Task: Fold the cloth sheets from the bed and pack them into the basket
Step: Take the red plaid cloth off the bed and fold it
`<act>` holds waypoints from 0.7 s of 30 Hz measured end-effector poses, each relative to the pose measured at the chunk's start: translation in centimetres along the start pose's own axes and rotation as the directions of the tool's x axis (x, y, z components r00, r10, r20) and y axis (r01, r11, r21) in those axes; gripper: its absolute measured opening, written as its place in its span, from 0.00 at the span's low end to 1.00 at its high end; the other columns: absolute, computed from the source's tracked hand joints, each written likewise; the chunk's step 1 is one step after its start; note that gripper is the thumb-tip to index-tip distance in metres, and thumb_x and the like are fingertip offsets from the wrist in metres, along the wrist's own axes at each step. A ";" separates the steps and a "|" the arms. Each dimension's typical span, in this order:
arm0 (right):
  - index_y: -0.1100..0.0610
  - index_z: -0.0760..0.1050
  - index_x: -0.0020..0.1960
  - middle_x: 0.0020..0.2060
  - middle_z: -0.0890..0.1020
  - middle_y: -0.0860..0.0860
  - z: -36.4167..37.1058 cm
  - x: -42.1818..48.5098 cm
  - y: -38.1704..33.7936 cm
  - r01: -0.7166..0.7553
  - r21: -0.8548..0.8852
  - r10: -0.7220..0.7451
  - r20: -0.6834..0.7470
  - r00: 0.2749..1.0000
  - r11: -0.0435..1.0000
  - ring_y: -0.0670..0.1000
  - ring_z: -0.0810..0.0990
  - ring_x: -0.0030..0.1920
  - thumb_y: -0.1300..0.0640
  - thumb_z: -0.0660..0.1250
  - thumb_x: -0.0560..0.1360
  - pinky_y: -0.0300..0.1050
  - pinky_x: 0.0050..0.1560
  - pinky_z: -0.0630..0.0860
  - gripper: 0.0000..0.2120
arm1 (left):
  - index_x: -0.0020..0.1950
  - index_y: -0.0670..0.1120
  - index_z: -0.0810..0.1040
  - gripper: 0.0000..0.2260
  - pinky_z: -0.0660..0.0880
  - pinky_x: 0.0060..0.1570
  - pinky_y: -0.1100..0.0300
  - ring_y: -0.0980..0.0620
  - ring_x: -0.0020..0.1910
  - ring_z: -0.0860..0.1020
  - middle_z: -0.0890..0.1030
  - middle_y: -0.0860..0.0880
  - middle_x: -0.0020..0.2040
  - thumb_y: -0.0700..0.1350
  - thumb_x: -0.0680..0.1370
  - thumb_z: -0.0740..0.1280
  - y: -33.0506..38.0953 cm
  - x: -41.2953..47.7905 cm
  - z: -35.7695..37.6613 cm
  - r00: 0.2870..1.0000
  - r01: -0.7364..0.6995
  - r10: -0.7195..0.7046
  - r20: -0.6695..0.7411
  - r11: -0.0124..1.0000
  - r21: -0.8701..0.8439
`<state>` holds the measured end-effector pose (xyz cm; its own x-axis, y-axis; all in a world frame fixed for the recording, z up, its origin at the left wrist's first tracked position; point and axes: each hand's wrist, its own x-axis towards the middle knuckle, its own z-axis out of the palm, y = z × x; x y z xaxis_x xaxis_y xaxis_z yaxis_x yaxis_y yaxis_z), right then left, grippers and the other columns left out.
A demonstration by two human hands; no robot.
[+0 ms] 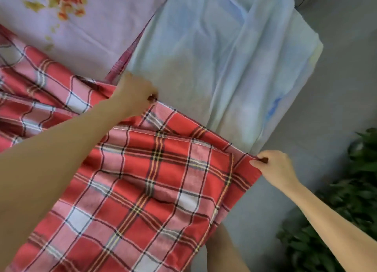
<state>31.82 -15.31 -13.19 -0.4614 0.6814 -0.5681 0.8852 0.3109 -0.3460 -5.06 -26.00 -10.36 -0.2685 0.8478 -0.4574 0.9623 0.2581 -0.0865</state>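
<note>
The left hand (135, 94) and right hand (273, 166), arms stretched forward, each pinch a corner of the red plaid sheet (146, 186), stretching its top edge over the pale blue sheet (224, 63) on the bed.

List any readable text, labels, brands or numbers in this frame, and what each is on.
None: no words, labels, brands or numbers show in this view.
The red plaid sheet, pinched by the left hand and the right hand, carries only a check pattern.
The pale blue sheet is plain apart from a blurred blue mark, not readable as text.
The lilac sheet has only a flower print.
</note>
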 end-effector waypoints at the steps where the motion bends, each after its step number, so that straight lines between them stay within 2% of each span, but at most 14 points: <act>1: 0.50 0.65 0.25 0.24 0.70 0.47 0.9 0.2 0.2 -0.035 -0.031 0.035 -0.007 0.999 0.999 0.55 0.73 0.33 0.56 0.72 0.72 0.47 0.33 0.60 0.22 | 0.55 0.49 0.80 0.11 0.64 0.56 0.53 0.43 0.57 0.75 0.80 0.45 0.54 0.44 0.77 0.62 0.6 0.6 0.0 1.000 -0.004 0.004 -0.013 1.000 0.019; 3: 0.57 0.75 0.33 0.32 0.78 0.54 2.1 0.5 0.2 -0.116 -0.070 0.112 -0.053 0.992 0.991 0.60 0.78 0.41 0.56 0.71 0.73 0.46 0.36 0.63 0.12 | 0.56 0.45 0.79 0.11 0.62 0.53 0.51 0.40 0.56 0.72 0.77 0.41 0.53 0.41 0.75 0.63 2.0 1.5 0.7 0.996 0.055 -0.055 -0.071 0.999 0.000; 4: 0.60 0.77 0.37 0.35 0.79 0.57 2.4 0.4 0.0 -0.130 -0.084 0.119 -0.121 0.985 0.988 0.62 0.78 0.41 0.58 0.70 0.73 0.47 0.37 0.66 0.08 | 0.56 0.43 0.78 0.12 0.61 0.52 0.49 0.39 0.55 0.71 0.75 0.39 0.53 0.39 0.74 0.64 2.7 1.6 1.0 0.984 0.129 -0.131 -0.118 0.991 -0.030; 6: 0.62 0.77 0.39 0.33 0.78 0.59 2.6 -0.3 -1.0 -0.038 -0.150 -0.011 -0.310 0.951 0.988 0.63 0.77 0.35 0.64 0.68 0.71 0.50 0.33 0.67 0.02 | 0.55 0.38 0.75 0.12 0.62 0.50 0.47 0.37 0.53 0.71 0.74 0.36 0.52 0.37 0.72 0.65 3.9 1.0 1.1 0.941 0.268 -0.288 -0.176 0.955 -0.129; 8: 0.60 0.76 0.37 0.29 0.77 0.57 2.4 -1.8 -2.6 -0.003 -0.111 -0.044 -0.418 0.908 0.994 0.61 0.76 0.31 0.62 0.67 0.72 0.49 0.31 0.69 0.06 | 0.51 0.38 0.76 0.09 0.67 0.47 0.48 0.36 0.51 0.74 0.76 0.37 0.50 0.43 0.76 0.65 4.7 -0.2 2.1 0.928 0.279 -0.329 -0.173 0.924 -0.262; 10: 0.55 0.70 0.30 0.25 0.75 0.52 2.3 -2.9 -4.6 -0.058 0.091 0.083 -0.304 0.949 0.994 0.57 0.74 0.29 0.50 0.61 0.78 0.47 0.32 0.69 0.19 | 0.47 0.41 0.78 0.14 0.70 0.45 0.50 0.38 0.47 0.77 0.79 0.40 0.46 0.51 0.79 0.62 5.1 -2.3 3.3 0.978 0.152 -0.191 -0.083 0.928 -0.341; 11: 0.53 0.66 0.26 0.22 0.71 0.49 2.6 -2.9 -5.5 -0.145 0.208 0.179 -0.156 0.971 0.967 0.54 0.71 0.27 0.45 0.60 0.79 0.46 0.31 0.68 0.24 | 0.46 0.43 0.79 0.17 0.72 0.45 0.50 0.38 0.46 0.78 0.80 0.41 0.45 0.55 0.78 0.60 5.1 -3.4 4.0 0.995 0.070 -0.091 -0.039 0.928 -0.366; 13: 0.54 0.58 0.25 0.19 0.62 0.46 3.8 -2.7 -6.7 -0.230 0.349 0.234 0.030 0.972 0.909 0.48 0.63 0.24 0.42 0.64 0.75 0.45 0.29 0.61 0.27 | 0.47 0.44 0.80 0.24 0.74 0.45 0.51 0.40 0.47 0.79 0.82 0.43 0.45 0.62 0.75 0.56 4.5 -5.3 4.9 0.998 -0.024 0.046 0.049 0.922 -0.386; 15: 0.55 0.62 0.25 0.20 0.62 0.44 5.0 -2.5 -7.1 -0.243 0.586 0.261 0.056 0.964 0.773 0.45 0.61 0.24 0.50 0.71 0.72 0.45 0.31 0.59 0.23 | 0.53 0.45 0.80 0.22 0.73 0.48 0.52 0.41 0.50 0.79 0.83 0.44 0.50 0.61 0.74 0.60 3.2 -6.0 5.1 0.987 -0.005 0.062 0.149 0.934 -0.357; 17: 0.58 0.70 0.28 0.23 0.70 0.46 5.4 -3.0 -6.8 -0.231 0.779 0.322 0.039 0.946 0.584 0.46 0.67 0.28 0.57 0.72 0.71 0.48 0.33 0.65 0.16 | 0.57 0.46 0.79 0.15 0.72 0.50 0.54 0.42 0.54 0.79 0.82 0.44 0.54 0.53 0.75 0.67 1.8 -6.1 5.0 0.970 0.013 0.062 0.237 0.953 -0.303; 19: 0.61 0.77 0.34 0.29 0.75 0.52 5.2 -4.0 -6.0 -0.230 0.837 0.379 0.030 0.925 0.496 0.48 0.71 0.33 0.60 0.72 0.72 0.50 0.38 0.71 0.09 | 0.53 0.45 0.81 0.11 0.71 0.49 0.55 0.43 0.53 0.79 0.82 0.45 0.52 0.48 0.74 0.70 0.9 -6.4 4.1 0.966 0.013 0.053 0.252 0.967 -0.255; 21: 0.61 0.79 0.37 0.31 0.76 0.54 5.0 -5.3 -4.7 -0.230 0.854 0.405 0.025 0.914 0.466 0.49 0.72 0.35 0.60 0.71 0.72 0.48 0.40 0.71 0.07 | 0.46 0.49 0.82 0.04 0.71 0.43 0.57 0.44 0.47 0.80 0.83 0.48 0.45 0.48 0.74 0.70 -1.0 -6.9 4.1 0.951 0.045 0.033 0.307 0.969 -0.243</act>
<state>29.82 -23.68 -12.27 -0.0642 0.7322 -0.6781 0.4682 -0.5779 -0.6684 -3.98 -33.99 -10.71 -0.2093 0.6724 -0.7100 0.9094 0.4007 0.1113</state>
